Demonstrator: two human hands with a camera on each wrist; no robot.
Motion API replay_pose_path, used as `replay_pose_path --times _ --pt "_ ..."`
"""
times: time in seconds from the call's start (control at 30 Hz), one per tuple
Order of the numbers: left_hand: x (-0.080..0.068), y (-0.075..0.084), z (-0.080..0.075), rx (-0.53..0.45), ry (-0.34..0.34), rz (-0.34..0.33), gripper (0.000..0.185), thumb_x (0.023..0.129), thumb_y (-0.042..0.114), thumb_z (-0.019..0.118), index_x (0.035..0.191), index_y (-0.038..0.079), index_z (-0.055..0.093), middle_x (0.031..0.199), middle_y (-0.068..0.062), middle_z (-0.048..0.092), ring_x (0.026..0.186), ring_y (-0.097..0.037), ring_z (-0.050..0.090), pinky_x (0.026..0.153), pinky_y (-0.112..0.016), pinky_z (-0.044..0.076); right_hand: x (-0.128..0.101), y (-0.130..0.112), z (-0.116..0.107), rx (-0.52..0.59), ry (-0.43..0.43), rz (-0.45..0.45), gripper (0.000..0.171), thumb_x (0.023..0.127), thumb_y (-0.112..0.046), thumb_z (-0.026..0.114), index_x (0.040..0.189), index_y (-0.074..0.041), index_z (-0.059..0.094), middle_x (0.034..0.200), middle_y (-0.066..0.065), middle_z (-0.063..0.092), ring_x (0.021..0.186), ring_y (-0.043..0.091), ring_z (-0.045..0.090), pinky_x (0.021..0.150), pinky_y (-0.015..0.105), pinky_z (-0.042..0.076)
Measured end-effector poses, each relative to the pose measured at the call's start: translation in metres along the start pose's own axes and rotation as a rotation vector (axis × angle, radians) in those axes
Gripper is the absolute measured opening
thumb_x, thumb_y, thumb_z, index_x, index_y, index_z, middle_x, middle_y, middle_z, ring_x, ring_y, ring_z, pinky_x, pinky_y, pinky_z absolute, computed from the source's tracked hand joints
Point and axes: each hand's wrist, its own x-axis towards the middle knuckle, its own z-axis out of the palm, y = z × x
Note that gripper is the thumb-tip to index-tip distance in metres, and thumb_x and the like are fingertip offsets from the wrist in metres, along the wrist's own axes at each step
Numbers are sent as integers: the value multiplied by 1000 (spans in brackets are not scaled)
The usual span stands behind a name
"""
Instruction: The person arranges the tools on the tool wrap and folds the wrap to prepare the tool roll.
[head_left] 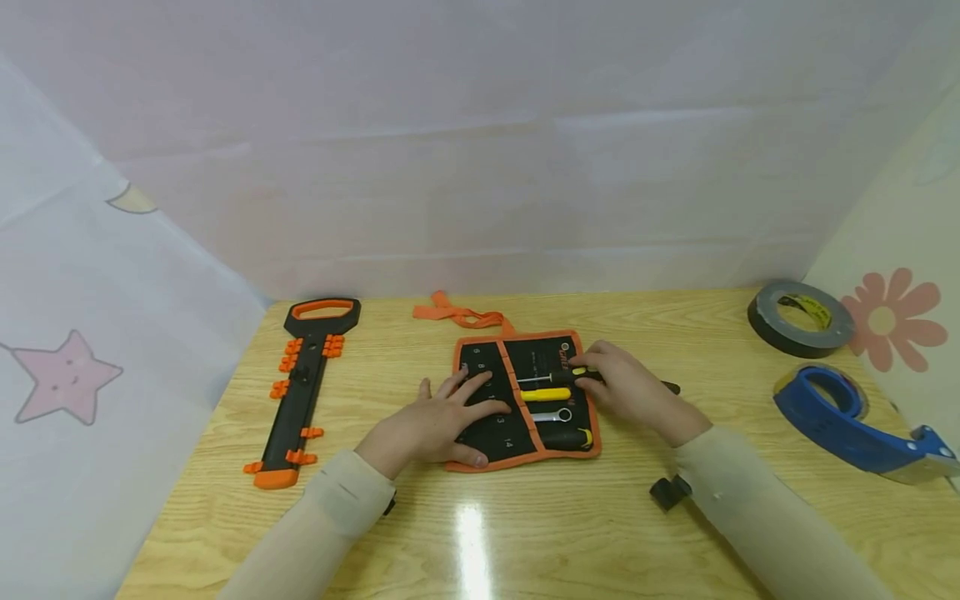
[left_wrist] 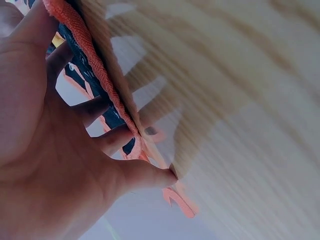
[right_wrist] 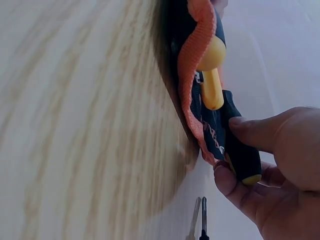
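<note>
A black tool roll (head_left: 491,358) with orange trim lies unrolled mid-table. My left hand (head_left: 457,408) rests flat on its left half, fingers spread and straight; in the left wrist view the left hand (left_wrist: 60,150) presses on the orange edge of the roll (left_wrist: 102,85). My right hand (head_left: 600,379) pinches the black-and-yellow handle of a screwdriver (head_left: 558,377) lying across the roll's right half. The right wrist view shows thumb and finger of the right hand (right_wrist: 272,165) on the screwdriver handle (right_wrist: 242,155). Below it sit a yellow-handled tool (head_left: 546,394) and a ratchet wrench (head_left: 553,414).
A black-and-orange socket rail (head_left: 303,392) lies at the left. A grey tape roll (head_left: 798,318) and a blue tape dispenser (head_left: 855,425) sit at the right. The roll's orange strap (head_left: 457,312) trails behind it. White cloth walls enclose the wooden table (head_left: 525,533).
</note>
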Motion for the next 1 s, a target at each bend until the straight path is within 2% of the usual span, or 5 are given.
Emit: replay_pose_path --times 0.13,0.23,0.47,0.7,1.0 --pt "0 0 1 -1 2 -1 80 94 62 73 165 48 37 185 -3 5 169 -43 6 121 -86 17 3 -2 2 17 6 9 30 108 -15 68 135 -4 71 130 14 68 119 32 68 103 53 58" --pt "0 0 1 -1 6 -1 80 94 62 74 165 48 38 184 -3 6 169 -44 6 121 -86 18 6 -4 4 11 12 7 28 108 -16 68 134 -5 71 132 14 70 124 33 68 106 55 57" --pt "0 1 1 9 2 -7 81 94 62 73 165 48 37 184 -4 5 169 -44 6 122 -86 18 11 -8 7 -17 27 -30 29 107 -18 70 133 -4 74 128 13 72 115 31 69 100 52 59" --pt "0 1 2 18 -1 -10 82 94 64 72 165 48 37 185 -3 5 169 -43 6 122 -85 18 17 -9 12 -44 53 -69 28 106 -19 71 130 -6 76 130 12 73 124 36 65 108 56 53" --pt "0 0 2 17 9 -2 82 94 62 73 166 47 37 184 -4 4 169 -45 7 121 -86 20 22 -15 14 -19 26 -54 29 104 -19 75 130 -7 77 123 11 66 110 29 62 96 50 55"
